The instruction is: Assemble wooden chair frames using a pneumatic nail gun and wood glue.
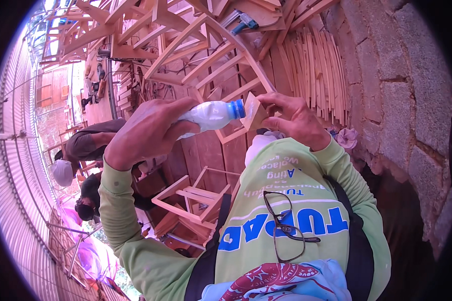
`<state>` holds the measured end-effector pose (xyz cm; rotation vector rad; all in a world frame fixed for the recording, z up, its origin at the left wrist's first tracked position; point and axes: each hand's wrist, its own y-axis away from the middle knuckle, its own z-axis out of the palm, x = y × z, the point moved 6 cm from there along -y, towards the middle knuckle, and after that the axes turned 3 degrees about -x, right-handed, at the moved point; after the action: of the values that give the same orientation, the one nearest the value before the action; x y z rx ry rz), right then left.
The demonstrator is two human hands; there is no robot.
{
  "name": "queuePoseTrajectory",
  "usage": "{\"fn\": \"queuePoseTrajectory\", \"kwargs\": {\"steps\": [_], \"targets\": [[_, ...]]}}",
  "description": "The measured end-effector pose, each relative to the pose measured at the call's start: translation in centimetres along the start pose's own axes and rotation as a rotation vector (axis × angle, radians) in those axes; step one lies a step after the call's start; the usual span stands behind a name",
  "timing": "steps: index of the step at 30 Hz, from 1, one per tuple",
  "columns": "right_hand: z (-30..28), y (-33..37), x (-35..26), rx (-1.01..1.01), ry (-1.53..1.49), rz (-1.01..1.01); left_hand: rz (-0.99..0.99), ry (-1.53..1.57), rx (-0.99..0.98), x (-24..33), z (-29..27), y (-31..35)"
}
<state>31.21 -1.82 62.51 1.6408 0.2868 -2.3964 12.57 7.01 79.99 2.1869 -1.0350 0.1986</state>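
My left hand [148, 128] is wrapped round a small clear plastic bottle [210, 114] with a blue cap and whitish contents. The bottle lies nearly level, its cap pointing right. Between the thumb and fingers of my right hand [294, 120] is a small, wedge-like wooden block [255, 113]. The bottle's cap end meets the block's left side in the picture; whether they touch I cannot tell. Below the hands, a pair of eyeglasses [285, 228] hangs on the front of my light green long-sleeved shirt [306, 175].
Wooden frames [186, 40] crowd the far side, with a blue-and-grey power tool [243, 24] among them. Thin wooden strips [319, 75] stand by a block wall [407, 90] on the right. At left, a person [88, 143] bends over near another wooden frame [196, 195].
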Motion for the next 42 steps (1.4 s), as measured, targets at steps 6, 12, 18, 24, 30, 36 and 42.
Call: {"fn": "queuePoseTrajectory", "kwargs": {"steps": [6, 12, 18, 24, 30, 36, 42], "targets": [[-0.4, -0.6, -0.5, -0.035, 0.018, -0.001, -0.022, -0.042, -0.021, 0.1, -0.6, -0.7], [-0.9, -1.0, -0.5, -0.05, -0.027, 0.032, -0.034, -0.063, -0.035, 0.3, -1.2, -1.6], [-1.3, -1.3, -1.1, -0.054, -0.039, -0.015, 0.011, -0.097, 0.016, 0.3, -1.6, -1.8], [-1.5, -1.3, -0.7, -0.079, -0.006, -0.003, 0.026, -0.144, 0.038, 0.8, -2.0, -2.3], [-1.6, -1.3, -0.8, -0.091, 0.024, 0.009, -0.021, -0.167, -0.043, 1.7, -2.2, -2.8], [-1.6, -1.5, -0.8, -0.084, 0.015, -0.009, -0.029, -0.174, -0.071, 1.7, -1.9, -3.1], [-2.0, -1.8, -0.8, -0.073, 0.0, -0.028, -0.009, -0.188, -0.06, 1.7, -1.4, -3.0]]}}
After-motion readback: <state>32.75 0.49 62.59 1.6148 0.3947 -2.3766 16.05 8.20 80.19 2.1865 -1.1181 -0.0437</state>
